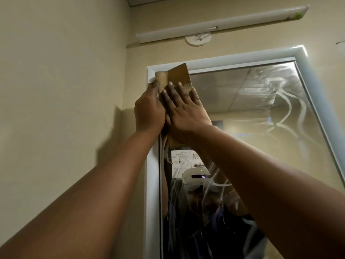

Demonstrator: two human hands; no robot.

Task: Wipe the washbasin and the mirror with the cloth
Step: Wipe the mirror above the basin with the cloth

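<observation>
1. Cloth: brown, pressed flat on the mirror at its top left corner, upper edge overlapping the white frame.
2. Left hand: fingers together, flat on the cloth's left side, at the frame edge. No grip, just pressure.
3. Right hand: fingers spread, palm flat on the cloth, touching the left hand.
4. Mirror glass right of the hands shows wet streaks.
5. Tube light on the wall above the mirror.
6. Washbasin not in view.
</observation>
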